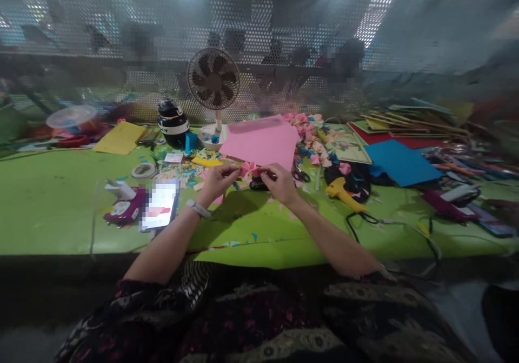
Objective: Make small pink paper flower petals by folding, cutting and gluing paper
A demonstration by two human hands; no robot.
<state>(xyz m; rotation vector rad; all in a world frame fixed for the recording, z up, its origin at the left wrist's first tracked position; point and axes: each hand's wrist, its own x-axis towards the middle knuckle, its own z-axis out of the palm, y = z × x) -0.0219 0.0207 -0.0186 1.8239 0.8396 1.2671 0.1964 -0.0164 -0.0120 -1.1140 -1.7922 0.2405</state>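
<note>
Between my two hands, above the green table (251,222), is a small folded pink paper piece (248,168). My left hand (219,182) pinches its left side, with a white band on that wrist. From the right, my right hand (279,183) pinches the other side, fingertips close to the left ones. Just behind lies a large pink sheet (261,138). A small black object (258,184) sits beneath the fingers, partly covered. Black-handled scissors (302,175) rest right of my right hand, and a yellow tool (207,162) lies behind my left hand.
A phone (160,205) stands left of my left forearm, near a tape roll (144,171). A fan (213,79) and black jar (173,125) stand behind. On the right are a yellow glue gun (344,194), cables, a blue sheet (401,163) and folded paper pieces (310,136).
</note>
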